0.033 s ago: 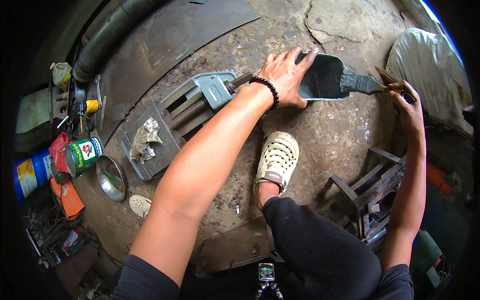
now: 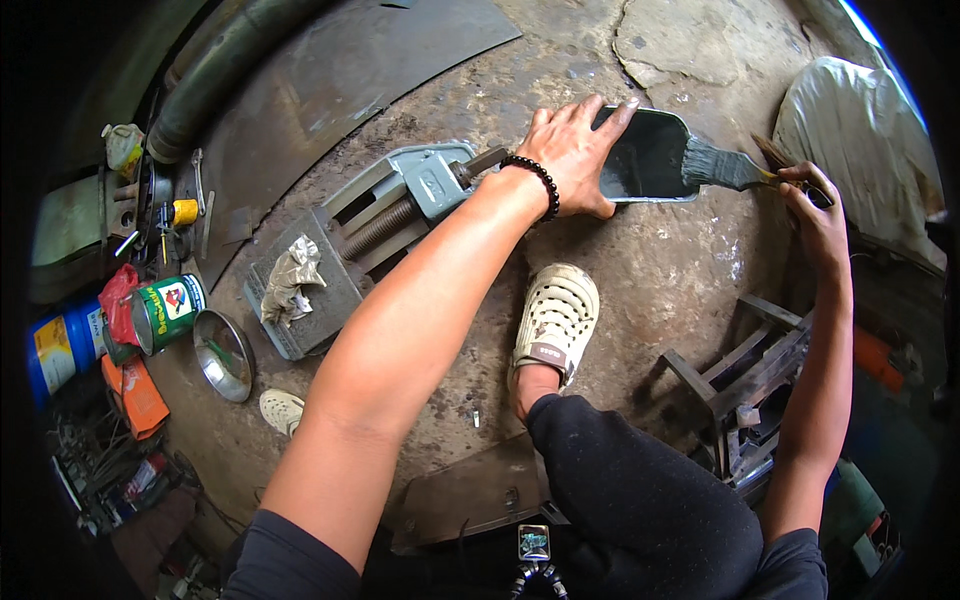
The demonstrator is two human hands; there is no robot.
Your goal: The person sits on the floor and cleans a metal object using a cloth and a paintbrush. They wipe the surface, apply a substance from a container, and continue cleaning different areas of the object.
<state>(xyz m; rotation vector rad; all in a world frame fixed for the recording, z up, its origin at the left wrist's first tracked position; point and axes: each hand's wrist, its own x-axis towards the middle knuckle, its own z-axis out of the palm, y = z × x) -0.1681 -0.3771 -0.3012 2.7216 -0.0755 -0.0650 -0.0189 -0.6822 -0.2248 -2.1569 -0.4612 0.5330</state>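
Note:
My left hand (image 2: 575, 155) spans the left end of a dark, shallow tub (image 2: 650, 150), thumb on the near rim and fingers on the far side. At the tub's right end, a paintbrush (image 2: 725, 167) with wide bristles coated in grey rests its tip at the rim. My right hand (image 2: 815, 200) grips the brush by its handle, fingers closed. To the left of the tub lies a grey machine vise (image 2: 430, 187) with a long screw; my left forearm covers part of it. A crumpled pale rag (image 2: 293, 280) sits on the vise's near end.
A metal sheet (image 2: 330, 80) covers the floor at the far left. Paint cans, including a green one (image 2: 170, 312), and a metal bowl (image 2: 222, 355) stand at left. A steel frame (image 2: 720, 385) is at right, beyond it a pale sheet-covered object (image 2: 850, 150). My shoe (image 2: 557, 315) is between.

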